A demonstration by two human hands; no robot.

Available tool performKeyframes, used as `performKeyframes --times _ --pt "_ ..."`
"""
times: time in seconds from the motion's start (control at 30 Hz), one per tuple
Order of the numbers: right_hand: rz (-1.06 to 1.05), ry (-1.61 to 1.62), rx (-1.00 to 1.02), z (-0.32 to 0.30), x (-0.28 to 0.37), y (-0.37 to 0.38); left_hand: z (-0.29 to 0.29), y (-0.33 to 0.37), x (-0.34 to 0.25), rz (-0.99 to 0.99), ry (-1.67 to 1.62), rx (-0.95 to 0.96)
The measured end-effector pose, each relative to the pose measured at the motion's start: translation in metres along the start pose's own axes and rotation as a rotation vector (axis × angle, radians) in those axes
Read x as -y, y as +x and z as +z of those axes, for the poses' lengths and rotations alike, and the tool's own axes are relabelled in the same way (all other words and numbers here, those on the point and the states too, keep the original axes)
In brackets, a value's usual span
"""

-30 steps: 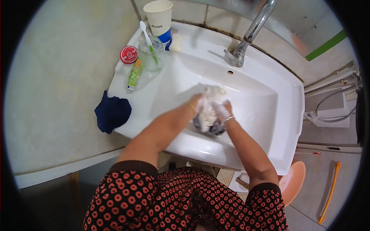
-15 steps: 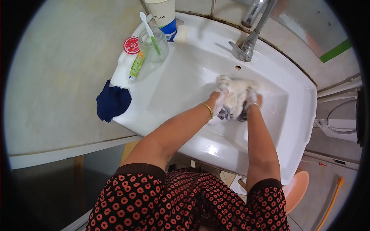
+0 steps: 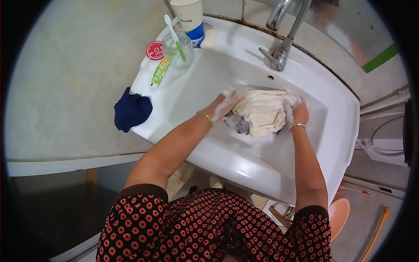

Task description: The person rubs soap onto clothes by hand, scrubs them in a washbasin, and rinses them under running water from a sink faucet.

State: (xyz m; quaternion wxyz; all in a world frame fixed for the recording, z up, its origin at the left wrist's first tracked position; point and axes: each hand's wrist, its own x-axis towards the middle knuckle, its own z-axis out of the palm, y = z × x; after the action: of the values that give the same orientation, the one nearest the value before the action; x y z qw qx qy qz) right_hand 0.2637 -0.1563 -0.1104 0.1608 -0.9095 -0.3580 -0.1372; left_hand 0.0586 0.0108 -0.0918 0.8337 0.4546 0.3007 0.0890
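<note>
A wet cream-coloured cloth [image 3: 265,111] is stretched out sideways in the basin of the white sink [image 3: 192,105]. It looks knitted or ribbed, and a soapy grey part [image 3: 239,124] shows at its lower left. My left hand [image 3: 223,106], covered in suds, is closed on the cloth's left end. On the other end my right hand [image 3: 300,114] grips it, with foam around the fingers. Some fingertips of both hands are hidden by foam and fabric. Above the cloth stands the metal faucet [image 3: 279,56], with no water seen running.
A glass jar [image 3: 178,59] with a toothbrush [image 3: 173,31], a paper cup [image 3: 188,17], a toothpaste tube [image 3: 159,73] and a round red lid [image 3: 154,50] stand at the sink's far left. A dark blue cloth [image 3: 133,110] hangs over the left edge. A pink basin [image 3: 339,216] is lower right.
My hands have moved apart, the left one outward to the left and the right one slightly right. The bunched cloth between them is now spread wide.
</note>
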Motion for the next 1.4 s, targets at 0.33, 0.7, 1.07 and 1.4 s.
performKeyframes --times 0.33,0.7,1.07,1.4 --pt "0.166 1.174 0.252 0.055 0.152 -0.066 -0.009 0.043 -0.005 0.254 0.591 0.412" --pt "0.188 -0.386 0.490 0.043 -0.125 -0.017 0.032 -0.011 -0.053 -0.115 0.925 0.355" --pt "-0.290 0.325 0.453 -0.040 0.174 -0.040 0.015 -0.013 -0.024 -0.154 -0.109 0.040" --pt "0.337 -0.066 0.743 -0.034 -0.011 -0.025 0.026 0.010 0.002 0.120 1.425 0.407"
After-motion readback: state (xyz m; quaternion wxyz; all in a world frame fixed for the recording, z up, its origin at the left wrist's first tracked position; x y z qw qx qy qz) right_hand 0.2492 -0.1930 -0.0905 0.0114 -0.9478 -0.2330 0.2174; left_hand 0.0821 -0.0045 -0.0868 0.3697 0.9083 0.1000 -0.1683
